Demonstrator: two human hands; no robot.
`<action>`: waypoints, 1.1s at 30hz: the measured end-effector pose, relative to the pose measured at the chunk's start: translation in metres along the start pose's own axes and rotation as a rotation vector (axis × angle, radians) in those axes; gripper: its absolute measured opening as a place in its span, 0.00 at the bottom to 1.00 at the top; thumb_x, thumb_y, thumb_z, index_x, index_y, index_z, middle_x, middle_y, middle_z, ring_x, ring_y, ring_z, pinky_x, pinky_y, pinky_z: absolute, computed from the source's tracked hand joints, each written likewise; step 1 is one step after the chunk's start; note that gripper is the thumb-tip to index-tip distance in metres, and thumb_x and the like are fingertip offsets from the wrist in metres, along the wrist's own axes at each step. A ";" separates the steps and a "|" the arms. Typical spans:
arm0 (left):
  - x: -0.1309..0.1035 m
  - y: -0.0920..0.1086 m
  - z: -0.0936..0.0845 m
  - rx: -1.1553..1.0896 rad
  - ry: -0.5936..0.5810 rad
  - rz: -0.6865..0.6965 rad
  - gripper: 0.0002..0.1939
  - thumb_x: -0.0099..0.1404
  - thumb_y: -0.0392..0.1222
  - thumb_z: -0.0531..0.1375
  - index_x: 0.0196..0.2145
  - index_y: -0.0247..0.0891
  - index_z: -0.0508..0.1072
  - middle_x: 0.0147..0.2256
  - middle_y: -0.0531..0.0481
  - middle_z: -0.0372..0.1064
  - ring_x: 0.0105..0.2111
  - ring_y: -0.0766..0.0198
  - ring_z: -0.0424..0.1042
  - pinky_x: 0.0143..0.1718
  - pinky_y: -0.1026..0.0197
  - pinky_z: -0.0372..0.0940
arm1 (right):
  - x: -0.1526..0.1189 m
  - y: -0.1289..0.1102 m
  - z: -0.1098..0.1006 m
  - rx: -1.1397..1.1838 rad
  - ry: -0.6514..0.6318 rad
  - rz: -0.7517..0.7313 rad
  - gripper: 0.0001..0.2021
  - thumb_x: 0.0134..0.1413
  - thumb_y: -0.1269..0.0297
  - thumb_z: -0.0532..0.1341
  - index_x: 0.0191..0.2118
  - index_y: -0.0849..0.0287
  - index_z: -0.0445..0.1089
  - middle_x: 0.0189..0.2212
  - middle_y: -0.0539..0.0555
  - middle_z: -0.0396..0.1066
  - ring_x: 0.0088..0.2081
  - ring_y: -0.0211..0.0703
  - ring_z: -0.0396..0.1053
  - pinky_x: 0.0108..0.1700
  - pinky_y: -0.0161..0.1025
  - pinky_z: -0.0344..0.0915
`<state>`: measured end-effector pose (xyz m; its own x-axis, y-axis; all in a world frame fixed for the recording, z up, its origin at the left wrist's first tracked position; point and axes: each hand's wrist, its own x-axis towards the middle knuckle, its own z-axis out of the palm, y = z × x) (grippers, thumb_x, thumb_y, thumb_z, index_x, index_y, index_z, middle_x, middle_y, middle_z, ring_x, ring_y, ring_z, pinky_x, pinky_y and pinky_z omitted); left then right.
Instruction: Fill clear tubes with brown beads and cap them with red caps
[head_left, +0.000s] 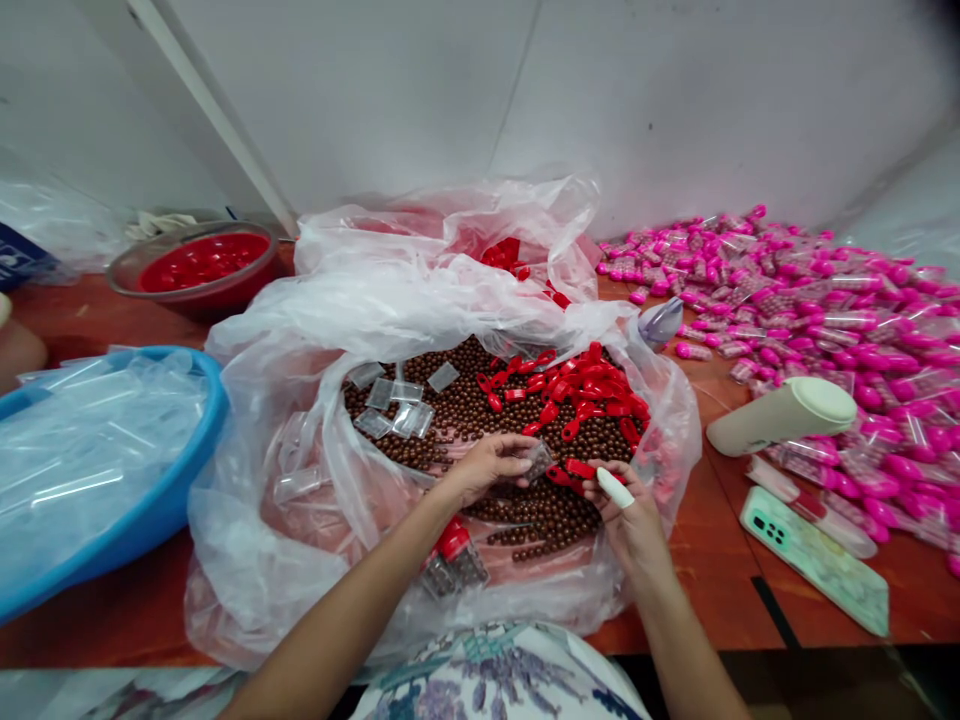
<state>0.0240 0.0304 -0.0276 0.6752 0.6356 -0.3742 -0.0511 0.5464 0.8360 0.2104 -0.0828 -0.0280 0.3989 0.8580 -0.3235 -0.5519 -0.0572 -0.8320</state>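
Head view is showing both hands working low in the centre of the frame, over brown beads [525,520] lying in an open plastic bag [300,300]. The left hand [491,468] is closing its thumb and fingers around a small clear container [540,462]; whether beads are filling it is too blurred to tell. Just to its right, the right hand [630,505], wearing a white finger cover [615,488], is curling partly closed and pinching a red cap [580,468], which is sitting near the container.

Loose red pieces [589,385] are lying heaped on the beads above the right hand, while clear empty cases [412,418] are resting toward the bag's left side. Red-capped containers [456,560] are lying below the left wrist. At the left edge, a blue basin [214,400] is holding clear plastic pieces; at the right, pink-ended tubes [825,300] are covering the table [720,590] behind a phone [814,560].
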 end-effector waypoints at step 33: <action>-0.048 0.001 0.016 0.041 -0.005 -0.058 0.21 0.48 0.39 0.66 0.42 0.35 0.72 0.35 0.48 0.70 0.33 0.66 0.67 0.37 0.62 0.63 | -0.023 0.003 0.020 -0.552 -0.157 -0.137 0.14 0.48 0.62 0.63 0.43 0.52 0.72 0.44 0.52 0.72 0.48 0.47 0.67 0.55 0.50 0.58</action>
<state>0.0029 -0.0081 -0.0024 0.6799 0.6006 -0.4208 0.0182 0.5598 0.8285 0.1848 -0.0925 -0.0145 0.3031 0.9393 -0.1608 -0.0236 -0.1613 -0.9866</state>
